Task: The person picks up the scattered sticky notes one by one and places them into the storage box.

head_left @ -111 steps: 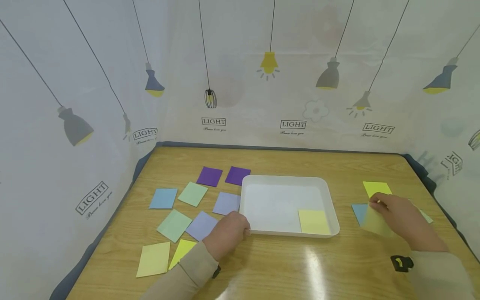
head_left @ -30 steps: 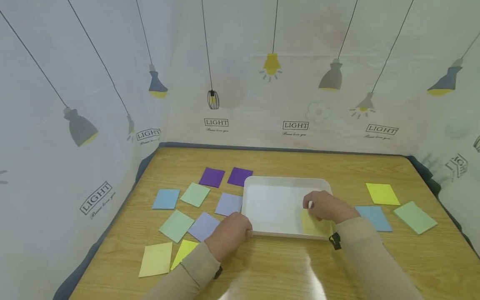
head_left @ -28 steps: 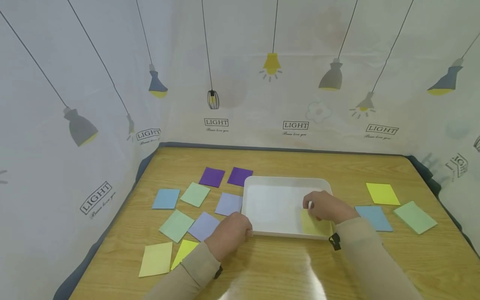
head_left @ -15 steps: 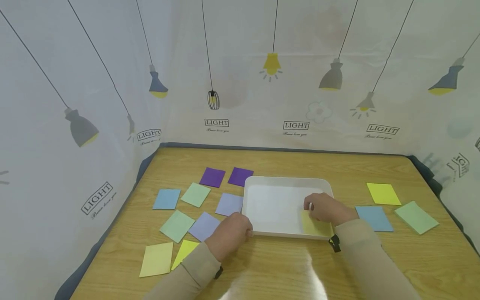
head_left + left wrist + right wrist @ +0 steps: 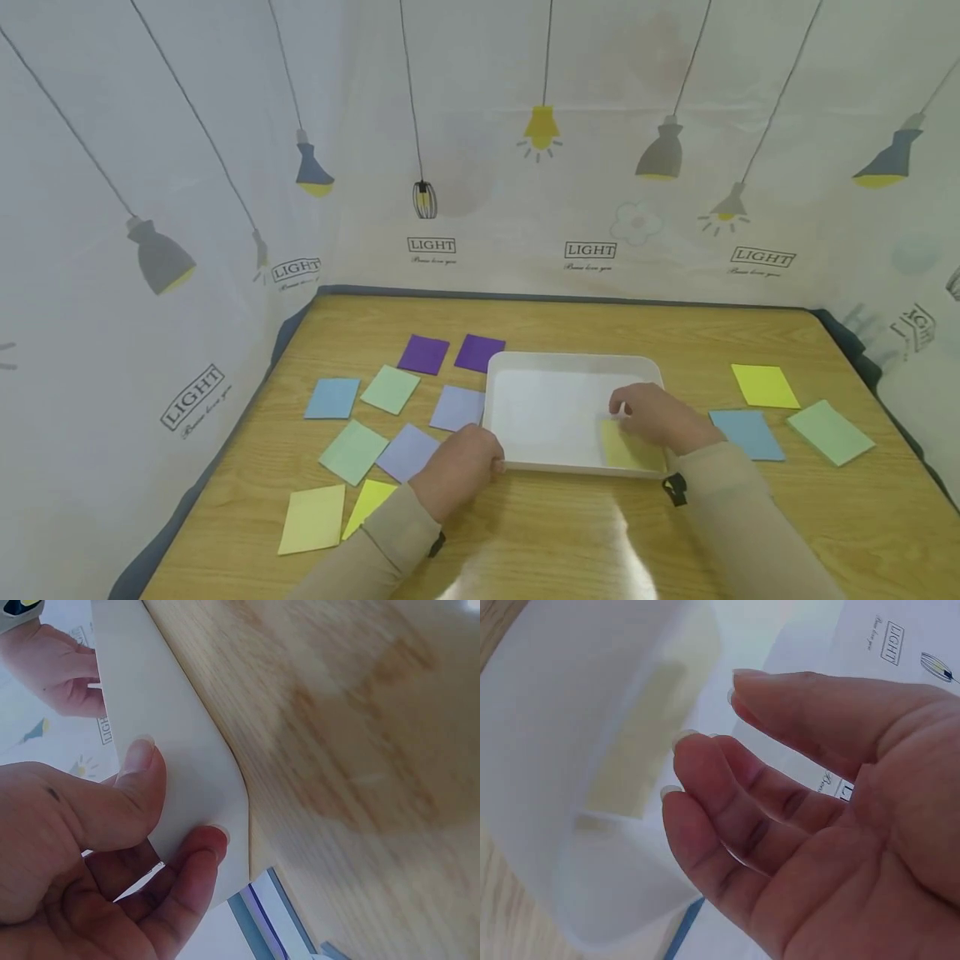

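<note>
A white tray (image 5: pixel 547 400) stands in the middle of the table. My left hand (image 5: pixel 461 467) grips its near left corner; the left wrist view shows the thumb (image 5: pixel 139 776) and curled fingers (image 5: pixel 199 862) against the tray wall (image 5: pixel 180 757). Over the tray's near right corner hovers my right hand (image 5: pixel 660 417), just above a pale yellow sticky note (image 5: pixel 630 447) lying inside. In the right wrist view that hand's fingers (image 5: pixel 705 772) are loosely bent and hold nothing, with the thumb apart from them. The hand covers part of the note.
Left of the tray lie several notes: purple (image 5: pixel 424 355), blue (image 5: pixel 332 398), green (image 5: pixel 354 452), lavender (image 5: pixel 408 452) and pale yellow (image 5: pixel 312 519). On the right are a bright yellow note (image 5: pixel 765 386), a blue note (image 5: pixel 747 435) and a green note (image 5: pixel 830 433).
My right hand has carried a pale yellow note from the right side into the tray, onto the one there, and let it go. The left hand stays at the tray corner.
</note>
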Action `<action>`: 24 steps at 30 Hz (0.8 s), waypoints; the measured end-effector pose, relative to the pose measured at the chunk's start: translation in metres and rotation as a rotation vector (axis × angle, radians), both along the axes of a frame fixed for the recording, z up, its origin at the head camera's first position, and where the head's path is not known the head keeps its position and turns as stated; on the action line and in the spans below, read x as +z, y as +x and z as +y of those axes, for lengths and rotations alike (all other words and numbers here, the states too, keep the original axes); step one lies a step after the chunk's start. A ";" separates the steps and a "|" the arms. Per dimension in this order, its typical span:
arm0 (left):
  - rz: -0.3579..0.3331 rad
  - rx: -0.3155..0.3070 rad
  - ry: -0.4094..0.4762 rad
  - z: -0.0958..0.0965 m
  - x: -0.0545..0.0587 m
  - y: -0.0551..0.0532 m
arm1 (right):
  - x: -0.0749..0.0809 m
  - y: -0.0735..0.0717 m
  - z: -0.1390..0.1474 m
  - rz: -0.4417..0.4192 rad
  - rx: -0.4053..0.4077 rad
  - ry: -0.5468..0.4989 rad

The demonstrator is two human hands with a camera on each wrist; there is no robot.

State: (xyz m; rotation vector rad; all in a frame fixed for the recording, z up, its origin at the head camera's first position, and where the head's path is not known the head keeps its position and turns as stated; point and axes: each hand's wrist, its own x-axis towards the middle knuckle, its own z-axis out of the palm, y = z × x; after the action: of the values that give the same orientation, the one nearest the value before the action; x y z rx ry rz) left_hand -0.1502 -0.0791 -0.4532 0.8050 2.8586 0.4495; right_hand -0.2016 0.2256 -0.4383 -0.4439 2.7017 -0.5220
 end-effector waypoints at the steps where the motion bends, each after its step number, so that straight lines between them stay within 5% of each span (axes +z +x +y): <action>1: -0.008 0.007 -0.001 0.000 0.000 0.000 | 0.001 0.001 0.001 0.004 -0.003 -0.008; 10: -0.007 0.004 0.016 0.000 -0.006 -0.002 | 0.014 0.010 0.012 0.063 -0.011 -0.060; 24: -0.027 0.014 0.040 0.000 -0.003 -0.001 | 0.012 0.017 0.050 0.137 -0.105 -0.061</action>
State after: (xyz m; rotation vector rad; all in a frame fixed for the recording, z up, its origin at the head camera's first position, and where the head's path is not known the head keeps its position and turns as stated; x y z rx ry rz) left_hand -0.1508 -0.0789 -0.4564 0.7797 2.8404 0.5166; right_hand -0.1846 0.2758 -0.4268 -0.3678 2.8590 -0.6258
